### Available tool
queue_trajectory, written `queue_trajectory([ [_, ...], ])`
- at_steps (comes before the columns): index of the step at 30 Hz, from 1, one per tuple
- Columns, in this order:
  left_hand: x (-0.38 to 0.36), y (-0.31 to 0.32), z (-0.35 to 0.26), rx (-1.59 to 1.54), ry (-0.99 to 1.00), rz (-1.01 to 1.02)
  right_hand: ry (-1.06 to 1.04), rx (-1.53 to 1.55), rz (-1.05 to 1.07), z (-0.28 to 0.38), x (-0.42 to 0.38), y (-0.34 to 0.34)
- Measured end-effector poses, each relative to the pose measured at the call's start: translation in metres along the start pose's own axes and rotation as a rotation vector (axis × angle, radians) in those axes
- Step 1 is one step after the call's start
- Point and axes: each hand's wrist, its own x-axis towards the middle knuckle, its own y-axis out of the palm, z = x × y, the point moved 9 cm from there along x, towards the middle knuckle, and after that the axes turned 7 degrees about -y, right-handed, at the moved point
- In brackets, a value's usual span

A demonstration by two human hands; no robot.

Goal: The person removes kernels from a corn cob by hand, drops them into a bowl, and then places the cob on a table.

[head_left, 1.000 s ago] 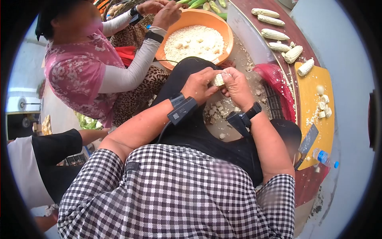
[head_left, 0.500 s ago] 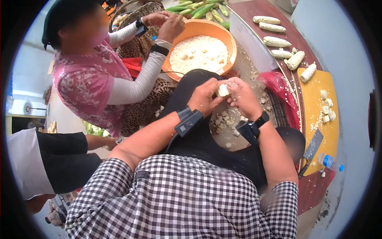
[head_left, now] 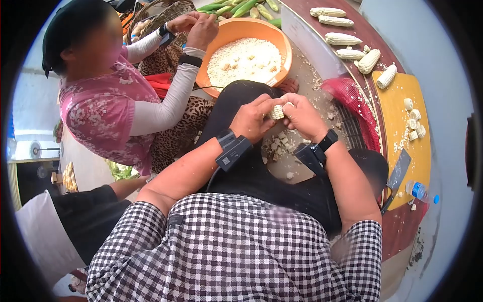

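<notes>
Above my lap, my left hand [head_left: 253, 120] is closed around a short piece of white corn cob [head_left: 276, 112], its rows of kernels facing up. My right hand [head_left: 303, 117] touches the right side of that piece, its fingers bent and pressed together; whether a loose kernel is between them is hidden. Beyond my knee stands an orange basin [head_left: 286, 48] holding many loose white kernels [head_left: 241, 60]. Below my hands, cut cob pieces [head_left: 284, 143] lie scattered on the floor.
On the right, a yellow board [head_left: 397, 113] bears a cleaver [head_left: 400, 171], cob pieces and a whole cob, with a plastic bottle [head_left: 421, 192] at its edge. Peeled cobs [head_left: 343, 39] lie on the red table. A co-worker [head_left: 100, 100] sits at left; another person's dark shorts [head_left: 90, 216] show behind.
The view has shifted slightly, so the basin and co-worker appear further left. The cob piece has turned between my hands, and my right fingers have curled in against it.
</notes>
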Motion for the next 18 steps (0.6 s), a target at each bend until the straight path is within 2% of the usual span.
queue_trajectory([
  [7, 0.002, -0.004, 0.0, -0.041, 0.013, -0.004, -0.034, 0.276, -0.052, 0.008, -0.002, 0.001],
  [13, 0.004, -0.008, -0.005, -0.079, 0.014, -0.061, -0.206, 0.143, -0.074, 0.017, -0.004, 0.009],
  [18, 0.005, -0.004, -0.001, -0.045, -0.005, -0.055, -0.271, 0.169, -0.092, 0.017, -0.004, 0.01],
])
